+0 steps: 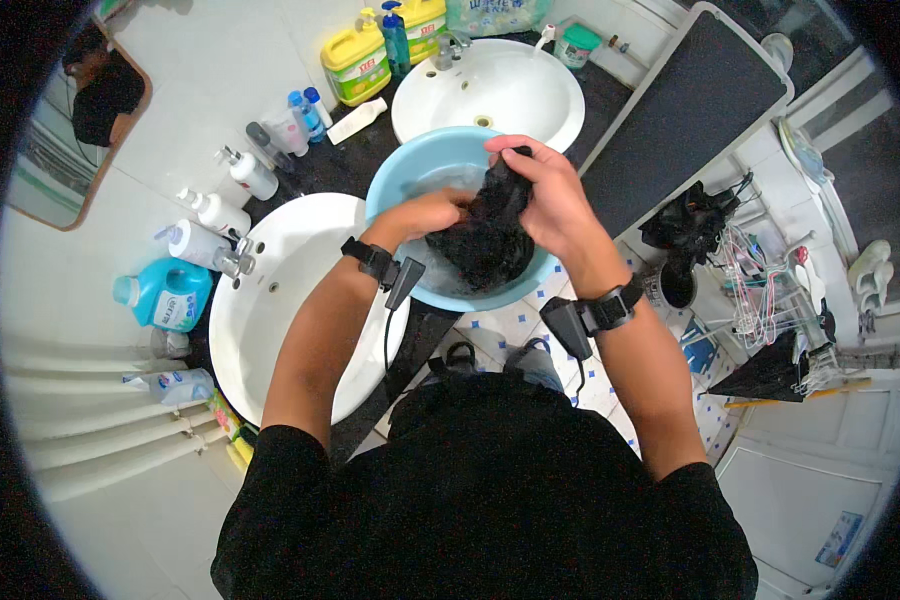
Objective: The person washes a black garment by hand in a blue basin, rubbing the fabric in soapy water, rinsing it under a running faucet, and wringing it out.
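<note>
My right hand (552,192), just right of upper centre of frame, pinches top end of black cloth (490,235) between thumb and fingers. My left hand (432,213), at centre, touches cloth's left side; fingertips partly hidden, cannot tell if they grip. Cloth hangs bunched into blue basin (394,170), lower part in cloudy water (448,183). White sinks: one (530,90) upper centre, other (270,345) left of centre.

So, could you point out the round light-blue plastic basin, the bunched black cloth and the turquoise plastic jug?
Round light-blue plastic basin (396,180), head view: left inner wall.
Bunched black cloth (483,245), head view: middle of lower part.
Turquoise plastic jug (173,290), head view: middle of its body.
</note>
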Demonstrator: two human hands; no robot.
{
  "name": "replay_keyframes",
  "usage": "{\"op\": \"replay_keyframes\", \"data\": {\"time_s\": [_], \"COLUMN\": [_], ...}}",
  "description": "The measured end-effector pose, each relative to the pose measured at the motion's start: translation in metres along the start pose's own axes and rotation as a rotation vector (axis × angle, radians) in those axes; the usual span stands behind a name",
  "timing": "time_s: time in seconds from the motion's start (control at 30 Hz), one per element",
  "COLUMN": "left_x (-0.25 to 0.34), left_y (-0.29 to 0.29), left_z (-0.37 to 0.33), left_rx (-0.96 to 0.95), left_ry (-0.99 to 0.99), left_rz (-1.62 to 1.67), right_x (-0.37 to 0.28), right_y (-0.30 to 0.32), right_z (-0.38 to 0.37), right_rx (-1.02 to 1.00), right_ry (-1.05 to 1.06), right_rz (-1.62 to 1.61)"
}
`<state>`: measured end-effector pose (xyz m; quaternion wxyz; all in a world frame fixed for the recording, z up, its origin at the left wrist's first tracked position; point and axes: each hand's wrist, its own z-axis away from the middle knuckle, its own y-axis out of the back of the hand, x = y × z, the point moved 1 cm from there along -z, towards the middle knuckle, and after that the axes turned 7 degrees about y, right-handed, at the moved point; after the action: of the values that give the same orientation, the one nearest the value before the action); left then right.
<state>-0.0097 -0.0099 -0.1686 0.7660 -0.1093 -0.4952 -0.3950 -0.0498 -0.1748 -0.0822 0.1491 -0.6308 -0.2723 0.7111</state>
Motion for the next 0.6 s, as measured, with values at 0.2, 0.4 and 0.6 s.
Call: {"op": "replay_keyframes", "data": {"time_s": [0.2, 0.4, 0.6], "left_x": [-0.017, -0.018, -0.028], "left_y": [-0.012, -0.004, 0.019], "left_z": [-0.014, -0.019, -0.015], "left_rx": [-0.12, 0.078, 0.286], "left_ry": [0.264, 0.083, -0.197], "left_rz": [0.182, -0.098, -0.117], "right_x": [-0.011, -0.007, -0.006], "right_y": [0.026, 0.056, 0.079], "right_z": [0.006, 0.015, 0.021], "right_rx": [-0.092, 0.0, 0.023], "right_ry": [0.007, 0.021, 0.065], "right_rz": [0.028, 0.016, 0.019]}}
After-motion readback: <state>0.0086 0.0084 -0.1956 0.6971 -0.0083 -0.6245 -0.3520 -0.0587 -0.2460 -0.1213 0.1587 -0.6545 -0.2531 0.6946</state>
